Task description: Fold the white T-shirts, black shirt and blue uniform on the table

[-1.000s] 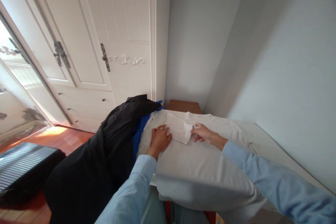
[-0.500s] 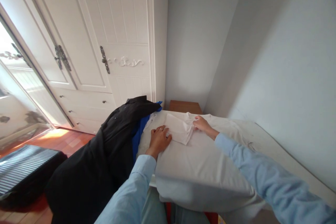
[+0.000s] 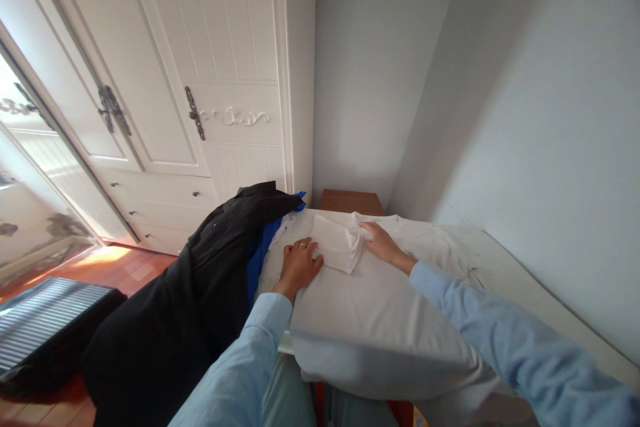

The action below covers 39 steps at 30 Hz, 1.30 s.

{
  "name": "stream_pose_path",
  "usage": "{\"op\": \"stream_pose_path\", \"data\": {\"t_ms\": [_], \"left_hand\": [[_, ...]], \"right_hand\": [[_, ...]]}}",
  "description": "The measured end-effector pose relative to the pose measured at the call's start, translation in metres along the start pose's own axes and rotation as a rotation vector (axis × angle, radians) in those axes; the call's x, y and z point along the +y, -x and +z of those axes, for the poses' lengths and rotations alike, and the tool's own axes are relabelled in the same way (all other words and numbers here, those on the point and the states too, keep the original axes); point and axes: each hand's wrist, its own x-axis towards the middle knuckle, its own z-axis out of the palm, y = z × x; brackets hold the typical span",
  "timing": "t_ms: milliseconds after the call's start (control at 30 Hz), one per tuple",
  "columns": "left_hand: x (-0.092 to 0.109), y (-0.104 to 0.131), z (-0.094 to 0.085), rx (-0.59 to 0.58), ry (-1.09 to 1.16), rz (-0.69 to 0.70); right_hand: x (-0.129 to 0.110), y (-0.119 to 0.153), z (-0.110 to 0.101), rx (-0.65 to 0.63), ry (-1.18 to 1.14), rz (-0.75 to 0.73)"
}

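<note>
A small folded white cloth (image 3: 334,245) lies on a larger white sheet (image 3: 380,307) that covers the table. My left hand (image 3: 299,268) rests palm down at the cloth's left edge, fingers apart, a ring on one finger. At the cloth's upper right corner, my right hand (image 3: 380,241) pinches the edge of the white cloth between thumb and fingers. Small creases run through the cloth near that grip.
Black clothing (image 3: 200,287) with a blue garment (image 3: 256,267) beside it hangs over the table's left side. Behind stand a white wardrobe (image 3: 240,33) and a brown wooden box (image 3: 351,201). A ribbed dark case (image 3: 50,320) lies on the floor at left.
The view has shifted slightly. My right hand has moved a little left over the cloth's right edge, while my left hand stays at its left edge.
</note>
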Motion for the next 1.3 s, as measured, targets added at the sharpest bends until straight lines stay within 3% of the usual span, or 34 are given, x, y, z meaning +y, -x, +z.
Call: {"op": "stream_pose_path", "data": {"t_ms": [367,567,733,900,1000,1300], "left_hand": [[0.001,0.001,-0.003,-0.012,0.003,-0.008],[0.001,0.001,-0.002,-0.007,0.009,-0.011],[0.001,0.000,-0.002,-0.011,0.002,-0.014],[0.000,0.000,0.000,-0.002,0.001,-0.015],[0.000,0.000,0.001,0.012,0.000,-0.008],[-0.001,0.000,0.001,0.018,0.019,-0.001]], "right_hand": [[-0.006,0.005,-0.016,-0.069,0.529,-0.322],[0.005,0.009,-0.021,-0.070,0.638,-0.367],[-0.011,0.016,-0.012,-0.101,0.486,-0.486],[-0.043,0.042,-0.005,-0.390,0.275,-0.695],[-0.052,0.051,-0.004,-0.433,0.244,-0.646],[-0.067,0.050,0.001,-0.317,0.163,-0.452]]}}
